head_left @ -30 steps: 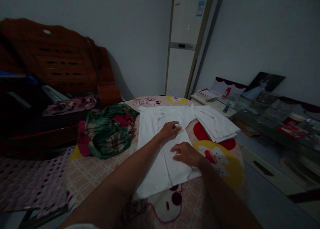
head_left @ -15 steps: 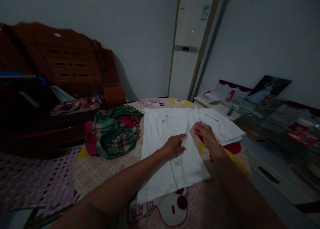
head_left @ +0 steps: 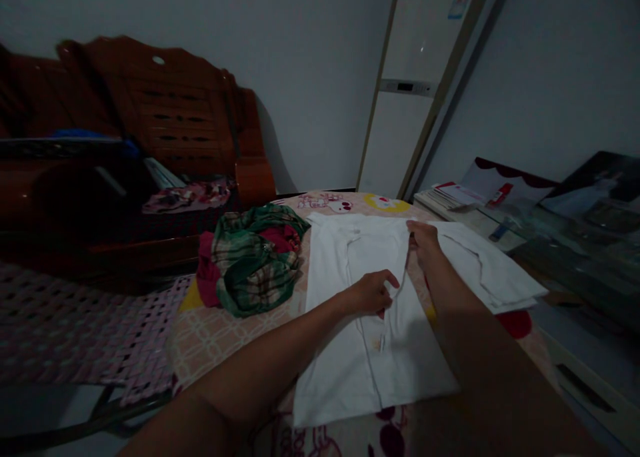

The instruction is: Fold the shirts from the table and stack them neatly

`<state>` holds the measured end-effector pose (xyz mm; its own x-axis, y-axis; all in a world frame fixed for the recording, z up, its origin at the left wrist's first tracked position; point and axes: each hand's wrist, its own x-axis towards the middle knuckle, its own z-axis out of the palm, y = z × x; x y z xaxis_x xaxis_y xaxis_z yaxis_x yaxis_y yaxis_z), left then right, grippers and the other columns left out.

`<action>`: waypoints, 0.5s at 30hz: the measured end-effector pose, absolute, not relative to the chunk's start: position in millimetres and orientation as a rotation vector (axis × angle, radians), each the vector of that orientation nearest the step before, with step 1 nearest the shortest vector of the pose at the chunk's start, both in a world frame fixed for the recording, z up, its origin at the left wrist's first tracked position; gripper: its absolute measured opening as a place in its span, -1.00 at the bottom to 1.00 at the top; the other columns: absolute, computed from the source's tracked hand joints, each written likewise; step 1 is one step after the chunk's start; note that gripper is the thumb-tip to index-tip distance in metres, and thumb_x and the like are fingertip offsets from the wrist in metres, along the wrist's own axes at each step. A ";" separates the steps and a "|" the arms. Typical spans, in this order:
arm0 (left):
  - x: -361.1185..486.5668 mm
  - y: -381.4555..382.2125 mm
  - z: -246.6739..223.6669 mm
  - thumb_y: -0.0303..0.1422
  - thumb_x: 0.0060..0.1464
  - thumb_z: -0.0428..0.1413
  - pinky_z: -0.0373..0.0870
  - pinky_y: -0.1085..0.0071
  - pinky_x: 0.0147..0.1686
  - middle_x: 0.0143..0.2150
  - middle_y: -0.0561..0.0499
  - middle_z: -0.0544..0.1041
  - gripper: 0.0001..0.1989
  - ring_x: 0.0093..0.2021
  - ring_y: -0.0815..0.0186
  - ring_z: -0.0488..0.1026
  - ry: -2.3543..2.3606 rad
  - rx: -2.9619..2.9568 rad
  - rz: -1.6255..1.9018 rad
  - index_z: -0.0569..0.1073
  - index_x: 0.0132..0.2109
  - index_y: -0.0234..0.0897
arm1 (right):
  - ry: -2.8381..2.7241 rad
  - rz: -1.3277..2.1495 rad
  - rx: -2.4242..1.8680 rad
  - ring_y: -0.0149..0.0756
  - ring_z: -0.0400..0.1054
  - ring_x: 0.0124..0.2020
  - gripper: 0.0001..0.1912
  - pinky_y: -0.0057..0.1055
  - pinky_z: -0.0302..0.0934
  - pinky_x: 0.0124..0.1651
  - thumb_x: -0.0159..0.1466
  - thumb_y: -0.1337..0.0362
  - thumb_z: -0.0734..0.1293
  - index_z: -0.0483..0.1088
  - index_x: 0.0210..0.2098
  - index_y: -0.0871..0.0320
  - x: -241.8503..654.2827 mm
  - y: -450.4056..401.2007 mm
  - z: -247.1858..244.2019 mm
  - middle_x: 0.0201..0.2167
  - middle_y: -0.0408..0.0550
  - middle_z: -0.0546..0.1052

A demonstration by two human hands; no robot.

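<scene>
Dim walls [head_left: 320, 77] surround the patterned tablecloth [head_left: 215, 340], where each hand [head_left: 376, 293] (fingers curled) grips white cloth [head_left: 335, 370].

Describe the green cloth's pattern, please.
The green cloth is plaid with pale bands, clearest in the head view.

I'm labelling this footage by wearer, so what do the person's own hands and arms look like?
The left hand and right hand are both ungloved. No sleeve, watch or bracelet shows on the left forearm or the right forearm, and I see no markings. The picture is too dim to rule out a thin ring.
</scene>
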<state>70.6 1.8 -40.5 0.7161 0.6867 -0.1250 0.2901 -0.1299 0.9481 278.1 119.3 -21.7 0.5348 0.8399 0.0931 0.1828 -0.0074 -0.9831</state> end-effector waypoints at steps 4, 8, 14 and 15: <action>73.5 5.3 -45.7 -0.65 -0.12 0.10 0.43 0.48 -0.54 -0.61 0.23 0.39 -0.66 -0.64 0.43 0.41 0.772 1.353 0.406 0.30 -0.16 -0.32 | -1.028 0.796 -1.478 -0.47 0.27 -0.64 -0.85 -0.59 0.12 -0.63 0.10 0.35 0.38 0.52 -0.32 0.27 241.7 139.2 -10.2 -0.60 -0.11 0.49; 72.4 6.8 -50.6 -0.65 -0.22 0.20 0.53 0.39 -0.53 -0.60 0.21 0.41 -0.62 -0.62 0.39 0.45 0.766 1.144 0.377 0.26 -0.24 -0.31 | -1.260 1.116 -1.327 -0.43 0.45 -0.42 -0.82 -0.56 0.28 -0.41 0.11 0.35 0.40 0.54 -0.26 0.23 212.1 133.7 -8.9 -0.30 0.03 0.61; 69.9 8.2 -49.4 -0.70 -0.26 0.10 0.54 0.39 -0.54 -0.62 0.18 0.43 -0.65 -0.61 0.36 0.46 0.785 1.119 0.349 0.29 -0.27 -0.34 | -1.147 1.075 -1.149 -0.39 0.51 -0.28 -0.76 -0.51 0.33 -0.24 0.14 0.29 0.39 0.53 -0.20 0.24 233.0 111.2 -18.6 -0.21 0.09 0.63; 70.3 9.0 -49.7 -0.71 -0.27 0.09 0.54 0.39 -0.54 -0.62 0.18 0.43 -0.65 -0.61 0.36 0.46 0.792 1.124 0.349 0.29 -0.27 -0.34 | -1.118 1.035 -1.195 -0.40 0.51 -0.33 -0.76 -0.52 0.32 -0.28 0.13 0.29 0.39 0.53 -0.21 0.24 241.0 106.3 -20.8 -0.26 0.08 0.63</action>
<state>70.3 9.0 -49.7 0.6842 0.6185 -0.3864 0.1317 0.4164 0.8996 241.0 106.3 -20.8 0.1597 0.9829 0.0914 -0.0157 0.0951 -0.9953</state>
